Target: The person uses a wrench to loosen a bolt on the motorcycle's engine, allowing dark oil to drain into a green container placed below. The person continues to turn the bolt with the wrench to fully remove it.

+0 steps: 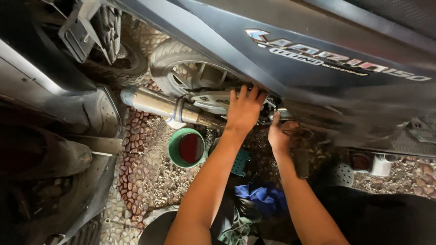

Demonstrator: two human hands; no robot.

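The person reaches both bare hands under the dark body panel (318, 50) of a scooter. The left hand (244, 111) lies flat with fingers spread against the engine casing (210, 100), just above the silver exhaust pipe (156, 103); its grip pinches nothing. The right hand (280, 134) is curled beneath the panel, beside a small metal part (278, 115); whether its grip closes on that part cannot be told. A green cup (187, 148) holding dark red liquid stands on the pebbled ground (145, 177) below the exhaust. The rear wheel (181, 68) sits behind the casing, and a blue cloth (261, 195) lies between the forearms.
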